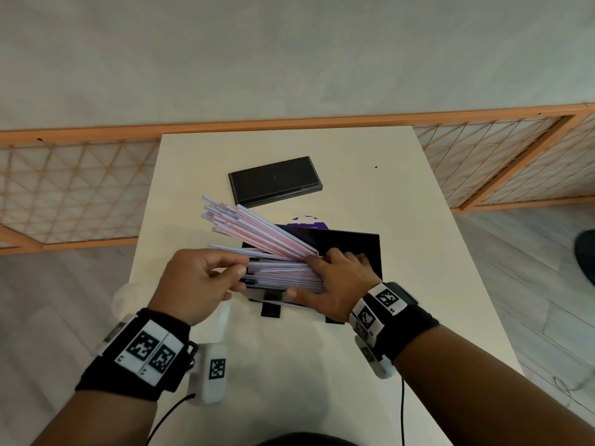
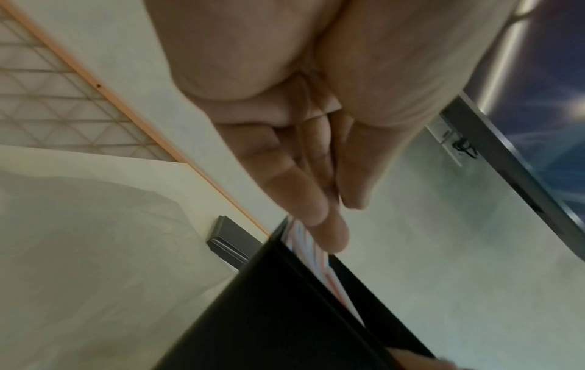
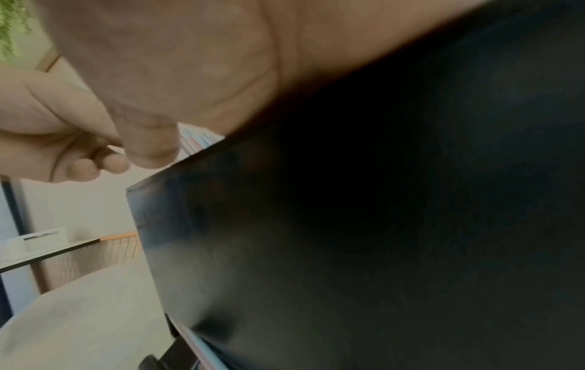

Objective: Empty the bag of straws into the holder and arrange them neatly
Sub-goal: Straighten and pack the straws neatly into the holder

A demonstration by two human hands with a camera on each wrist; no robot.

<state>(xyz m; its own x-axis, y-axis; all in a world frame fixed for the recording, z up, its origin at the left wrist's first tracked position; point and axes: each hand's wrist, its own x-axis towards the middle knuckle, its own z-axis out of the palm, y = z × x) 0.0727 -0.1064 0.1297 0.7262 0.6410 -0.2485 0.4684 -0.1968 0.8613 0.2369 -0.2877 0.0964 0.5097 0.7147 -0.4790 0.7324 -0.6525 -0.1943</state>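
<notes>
We are levelling the striped paper straws (image 1: 257, 233) in the black rectangular holder (image 1: 354, 249) on the white table (image 1: 386, 188): our left hand (image 1: 196, 284) is pinching their ends, our right hand (image 1: 335, 281) pressing flat-fingered on the lower layer. Next, we judge, the fanned upper bunch needs laying down parallel.

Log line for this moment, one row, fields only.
stage: arranging | straws: some fanned out past holder, some flat inside | left hand: pinching straw ends | right hand: pressing straws | lid: on table
</notes>
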